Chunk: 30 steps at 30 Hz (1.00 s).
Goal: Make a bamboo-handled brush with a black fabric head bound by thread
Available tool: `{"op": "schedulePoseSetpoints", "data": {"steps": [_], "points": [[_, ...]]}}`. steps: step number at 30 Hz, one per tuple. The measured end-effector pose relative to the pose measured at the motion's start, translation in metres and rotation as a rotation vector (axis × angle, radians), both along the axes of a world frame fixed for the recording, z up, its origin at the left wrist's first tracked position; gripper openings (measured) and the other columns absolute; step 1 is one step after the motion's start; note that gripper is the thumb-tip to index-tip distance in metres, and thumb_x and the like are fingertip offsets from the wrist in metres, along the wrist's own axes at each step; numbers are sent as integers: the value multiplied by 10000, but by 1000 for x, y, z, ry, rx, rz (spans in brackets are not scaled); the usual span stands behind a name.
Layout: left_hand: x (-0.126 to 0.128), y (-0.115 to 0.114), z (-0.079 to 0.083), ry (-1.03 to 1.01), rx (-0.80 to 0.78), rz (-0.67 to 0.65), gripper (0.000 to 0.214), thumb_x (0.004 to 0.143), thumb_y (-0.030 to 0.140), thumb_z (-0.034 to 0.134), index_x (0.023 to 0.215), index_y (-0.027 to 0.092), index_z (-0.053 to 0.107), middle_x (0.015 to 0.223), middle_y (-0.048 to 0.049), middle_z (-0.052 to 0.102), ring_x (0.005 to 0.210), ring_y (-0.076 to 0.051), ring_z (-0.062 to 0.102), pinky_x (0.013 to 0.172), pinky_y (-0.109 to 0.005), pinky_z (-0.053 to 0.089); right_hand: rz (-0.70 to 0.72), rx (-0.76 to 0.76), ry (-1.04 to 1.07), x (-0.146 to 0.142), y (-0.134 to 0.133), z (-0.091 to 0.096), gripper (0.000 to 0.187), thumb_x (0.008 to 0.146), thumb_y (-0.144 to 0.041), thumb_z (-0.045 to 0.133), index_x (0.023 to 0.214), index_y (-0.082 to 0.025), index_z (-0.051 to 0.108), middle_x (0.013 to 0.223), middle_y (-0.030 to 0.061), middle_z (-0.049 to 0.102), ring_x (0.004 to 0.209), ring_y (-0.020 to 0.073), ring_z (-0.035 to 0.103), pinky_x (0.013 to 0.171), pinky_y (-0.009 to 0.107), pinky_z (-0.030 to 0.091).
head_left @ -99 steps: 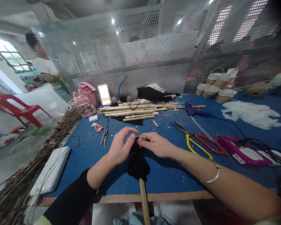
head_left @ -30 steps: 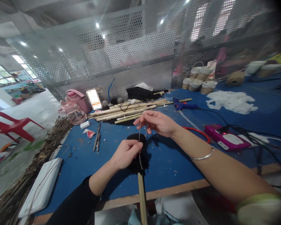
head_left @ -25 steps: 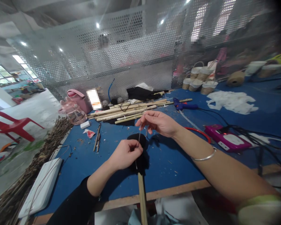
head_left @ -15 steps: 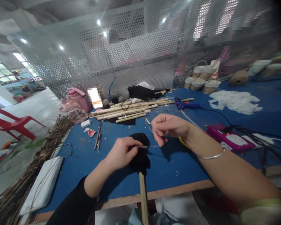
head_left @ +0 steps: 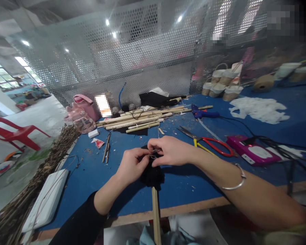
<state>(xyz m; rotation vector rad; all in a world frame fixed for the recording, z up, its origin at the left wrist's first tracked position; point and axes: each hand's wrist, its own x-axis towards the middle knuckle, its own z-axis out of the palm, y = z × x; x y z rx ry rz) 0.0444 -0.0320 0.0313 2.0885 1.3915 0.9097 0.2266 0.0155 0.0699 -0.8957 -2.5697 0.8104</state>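
**Both hands are drawing a thin pale thread (head_left: 153,156) tight on a black cloth bundle (head_left: 153,175) at the tip of a long bamboo stick (head_left: 156,217).**

The left hand (head_left: 131,166) is pinching the thread between thumb and forefinger against the left side of the bundle. The right hand (head_left: 168,151) is pinching it just across, with the fingertips of the two hands almost touching. The bundle is lying on the blue desk (head_left: 91,170) directly under both hands, and the stick is running back over the desk edge towards the person. To my eye, the step is calling for an anchoring left pinch, so the cloth is not sliding on the stick. It also wants short, even pulls from the right hand, close to the cloth. Red-and-yellow-handled scissors (head_left: 211,144) are lying just right of the right hand. A row of loose pale bamboo canes (head_left: 142,120) is lying beyond both hands.
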Motion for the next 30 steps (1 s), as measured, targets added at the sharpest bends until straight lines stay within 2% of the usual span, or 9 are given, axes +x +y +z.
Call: {"op": "schedulePoseSetpoints", "data": {"steps": [2, 4, 10, 14, 17, 20, 23, 27, 30], "points": [[0, 0, -2, -11, 6, 2, 238, 793, 166, 506, 899, 181, 719, 833, -37, 721, 703, -141, 625, 656, -231, 438, -67, 168, -64, -5, -3, -5, 109, 718, -239, 637, 786, -194, 565, 601, -41, 508, 537, 95, 418, 518, 218, 225], [0, -1, -4, -40, 12, 23, 229, 798, 178, 509, 898, 175, 714, 860, -43, 721, 722, -139, 627, 670, -227, 442, -123, 254, -103, -7, -4, -9, 54, 740, -227, 593, 787, -205, 575, 616, -18, 557, 558, 115, 458, 521, 228, 210], [2, -5, -7, -292, -103, 76, 179, 795, 282, 549, 923, 159, 572, 630, 11, 620, 540, -96, 546, 515, -191, 401, -234, 328, -149, -12, -6, -14, 59, 737, -209, 522, 692, -199, 558, 589, 8, 577, 551, 137, 478, 521, 247, 194], [3, -6, -7, -454, -256, 57, 165, 838, 314, 464, 784, 163, 502, 630, -2, 613, 535, -100, 566, 518, -198, 427, -331, 310, -129, -14, -9, -15, 66, 731, -195, 506, 679, -196, 546, 584, 4, 569, 542, 135, 474, 519, 250, 201], [3, -6, -7, -406, -329, 40, 240, 842, 334, 439, 723, 145, 529, 660, -30, 629, 525, -102, 570, 497, -198, 425, -450, 274, -109, -13, -16, -16, 66, 748, -212, 499, 701, -198, 543, 576, -1, 566, 527, 134, 473, 516, 251, 203], [4, -6, -8, -360, -362, 18, 237, 831, 340, 453, 816, 137, 575, 682, -32, 640, 493, -98, 562, 478, -200, 430, -540, 247, -82, -14, -26, -19, 107, 781, -264, 490, 705, -201, 530, 583, -1, 569, 527, 136, 479, 513, 249, 205], [6, -7, -10, -362, -363, -18, 262, 815, 300, 466, 977, 138, 592, 698, -23, 640, 472, -89, 543, 472, -202, 439, -578, 244, -50, -15, -34, -23, 136, 795, -263, 477, 680, -201, 515, 581, -2, 563, 525, 135, 479, 514, 245, 220], [8, -7, -13, -342, -289, -90, 289, 767, 220, 516, 1023, 126, 613, 719, -17, 627, 543, -81, 519, 523, -186, 425, -593, 223, 21, -17, -35, -26, 146, 808, -251, 463, 679, -202, 509, 576, -10, 554, 507, 130, 469, 513, 241, 252], [9, -7, -15, -277, -200, -132, 322, 753, 197, 541, 1060, 131, 614, 762, -18, 625, 607, -83, 511, 582, -186, 418, -568, 117, 80, -16, -41, -27, 121, 820, -303, 475, 804, -203, 541, 593, -10, 566, 534, 141, 505, 513, 238, 293]]}}
